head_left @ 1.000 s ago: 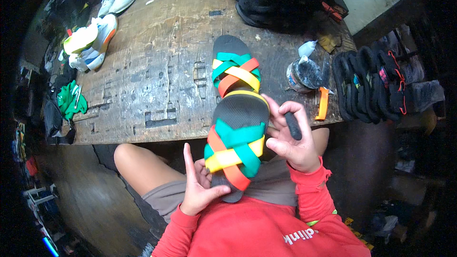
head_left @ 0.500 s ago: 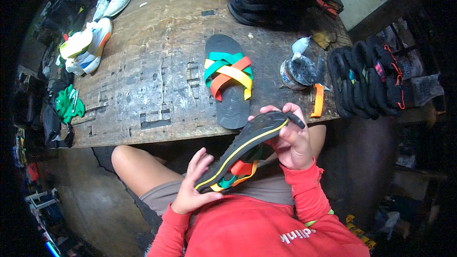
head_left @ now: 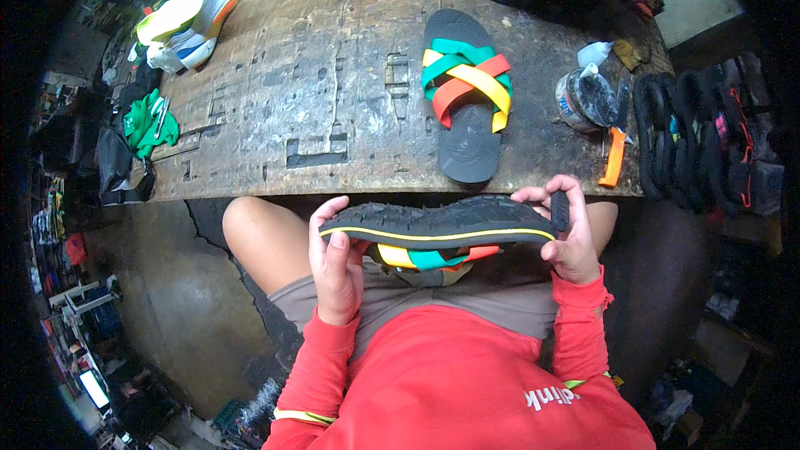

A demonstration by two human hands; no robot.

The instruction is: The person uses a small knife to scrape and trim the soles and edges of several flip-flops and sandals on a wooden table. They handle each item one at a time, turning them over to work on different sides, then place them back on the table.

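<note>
A black sandal [head_left: 442, 223] with a thin yellow line along its sole edge lies sideways over my lap, treaded underside up and away from me. Its yellow, green and red straps hang below. My left hand [head_left: 336, 267] is closed on its left end, thumb along the edge. My right hand [head_left: 573, 237] grips the other end and also has a small black block [head_left: 559, 211] between its fingers. On the wooden table ahead rests a matching sandal [head_left: 469, 154], sole down, with crossed green, yellow and red straps on top.
Right of that sandal stand a tub [head_left: 588, 100] with dark contents, a white bottle [head_left: 594, 54] and an orange-handled tool [head_left: 613, 158]. Black sandals [head_left: 692, 137] line the right edge, with dark stacks behind. White shoes [head_left: 200, 25] and a green cloth [head_left: 151, 123] sit at left.
The held sandal has turned from a slant to nearly level, its left end raised by my left hand. My right hand still holds the other end. The view has shifted, so the table appears higher.
</note>
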